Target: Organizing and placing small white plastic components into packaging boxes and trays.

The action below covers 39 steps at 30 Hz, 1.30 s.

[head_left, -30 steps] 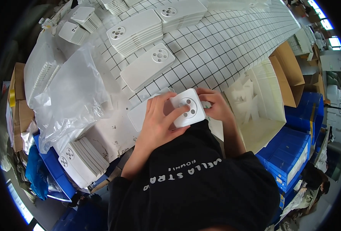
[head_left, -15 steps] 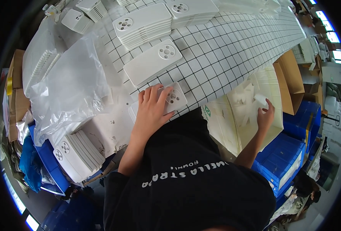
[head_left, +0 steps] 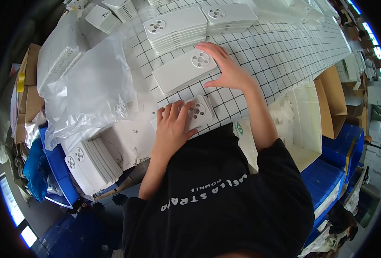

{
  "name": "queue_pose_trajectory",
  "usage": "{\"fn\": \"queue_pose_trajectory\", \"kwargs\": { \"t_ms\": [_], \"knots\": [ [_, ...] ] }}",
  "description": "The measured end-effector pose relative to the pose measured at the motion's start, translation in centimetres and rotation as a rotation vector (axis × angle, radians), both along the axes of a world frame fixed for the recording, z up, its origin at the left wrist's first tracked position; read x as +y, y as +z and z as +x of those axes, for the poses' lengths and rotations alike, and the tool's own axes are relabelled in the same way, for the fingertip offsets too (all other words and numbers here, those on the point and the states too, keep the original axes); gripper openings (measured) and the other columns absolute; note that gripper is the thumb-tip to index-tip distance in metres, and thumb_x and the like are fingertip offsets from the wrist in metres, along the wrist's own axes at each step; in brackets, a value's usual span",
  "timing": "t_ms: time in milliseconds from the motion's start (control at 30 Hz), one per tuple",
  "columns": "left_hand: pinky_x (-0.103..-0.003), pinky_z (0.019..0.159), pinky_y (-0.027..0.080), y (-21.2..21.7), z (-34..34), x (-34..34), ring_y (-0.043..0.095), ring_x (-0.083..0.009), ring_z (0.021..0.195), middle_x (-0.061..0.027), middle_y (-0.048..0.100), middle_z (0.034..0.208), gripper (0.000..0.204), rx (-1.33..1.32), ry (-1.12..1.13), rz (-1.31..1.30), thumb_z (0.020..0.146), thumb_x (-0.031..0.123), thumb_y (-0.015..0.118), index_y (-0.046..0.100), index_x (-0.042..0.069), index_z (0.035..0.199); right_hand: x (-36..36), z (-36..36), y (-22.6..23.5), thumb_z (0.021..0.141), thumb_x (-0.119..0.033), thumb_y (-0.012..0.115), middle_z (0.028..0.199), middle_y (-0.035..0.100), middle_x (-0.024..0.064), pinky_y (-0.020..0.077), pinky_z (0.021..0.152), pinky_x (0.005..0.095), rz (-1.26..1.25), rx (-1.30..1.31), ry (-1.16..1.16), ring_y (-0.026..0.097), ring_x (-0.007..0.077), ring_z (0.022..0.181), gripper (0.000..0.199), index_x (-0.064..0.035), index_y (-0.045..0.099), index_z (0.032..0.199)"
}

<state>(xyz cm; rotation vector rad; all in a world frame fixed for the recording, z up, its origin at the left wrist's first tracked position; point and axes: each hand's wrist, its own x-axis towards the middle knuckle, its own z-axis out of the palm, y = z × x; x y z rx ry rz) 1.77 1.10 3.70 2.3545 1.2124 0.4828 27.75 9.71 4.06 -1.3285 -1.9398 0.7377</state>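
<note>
Pressing flat on a small white plastic cover with round holes (head_left: 198,112) at the near edge of the gridded tabletop (head_left: 280,51), the left hand (head_left: 172,129) was spread open, while the right hand (head_left: 229,71), fingers apart, was laid against a longer white plastic plate (head_left: 184,71), judged ready for lifting.

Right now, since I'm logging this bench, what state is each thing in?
left hand: flat on a small white cover, not gripping.
right hand: open, fingers on a long white cover.
long white cover: lying flat, face up.
stacks of covers: neatly piled.
plastic bag: crumpled.
cardboard box: open.
</note>
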Motion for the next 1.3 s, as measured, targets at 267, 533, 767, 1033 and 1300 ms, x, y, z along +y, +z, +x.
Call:
{"fn": "queue_pose_trajectory", "kwargs": {
  "t_ms": [267, 533, 767, 1033, 1300],
  "knots": [
    [-0.047, 0.102, 0.04, 1.3, -1.2, 0.4, 0.053, -0.0315, 0.124, -0.0098, 0.056, 0.134, 0.065, -0.197, -0.048, 0.109, 0.067, 0.015, 0.087, 0.06, 0.011, 0.125, 1.6, -0.1, 0.5, 0.063, -0.002, 0.088, 0.141, 0.05, 0.0031, 0.0393, 0.116, 0.0391, -0.148, -0.047, 0.059, 0.041, 0.0269, 0.14, 0.087, -0.0221, 0.056, 0.142],
    [-0.048, 0.099, 0.042, 5.1, 1.0, 3.0, 0.053, -0.0354, 0.122, -0.0129, 0.052, 0.138, 0.057, -0.165, 0.019, 0.378, 0.063, 0.008, 0.085, 0.067, 0.015, 0.117, -0.8, -1.1, 1.5, 0.06, -0.001, 0.091, 0.141, 0.051, 0.0065, 0.0457, 0.11, 0.0392, 0.062, -0.021, 0.166, 0.049, 0.0256, 0.133, 0.088, -0.0188, 0.056, 0.138],
    [-0.05, 0.098, 0.044, 4.7, 1.5, 3.5, 0.05, -0.0377, 0.122, -0.0156, 0.049, 0.137, 0.059, -0.192, -0.038, 0.234, 0.059, 0.007, 0.086, 0.071, 0.018, 0.115, -5.8, -4.3, 0.1, 0.062, -0.006, 0.096, 0.14, 0.055, 0.014, 0.0511, 0.104, 0.039, -0.091, 0.852, 0.203, 0.056, 0.0237, 0.129, 0.098, -0.011, 0.046, 0.147],
    [-0.048, 0.097, 0.043, 4.7, 0.1, 0.8, 0.049, -0.0371, 0.116, -0.0152, 0.048, 0.132, 0.063, -0.303, -0.036, 0.06, 0.056, 0.01, 0.088, 0.072, 0.018, 0.116, -9.6, -5.2, -3.8, 0.068, -0.002, 0.092, 0.135, 0.062, 0.0187, 0.0527, 0.1, 0.0373, -0.272, 1.152, 0.165, 0.064, 0.0229, 0.118, 0.092, -0.0028, 0.045, 0.147],
    [-0.048, 0.099, 0.044, 4.1, -1.5, 0.7, 0.049, -0.0374, 0.12, -0.015, 0.049, 0.133, 0.068, -0.387, -0.027, -0.025, 0.06, 0.013, 0.091, 0.066, 0.013, 0.123, -14.3, 3.7, -5.6, 0.087, 0.004, 0.064, 0.112, 0.067, 0.0086, 0.0511, 0.067, 0.0286, -0.091, 0.938, -0.491, 0.064, 0.0143, 0.087, 0.051, 0.0008, 0.054, 0.137]
  ]
}}
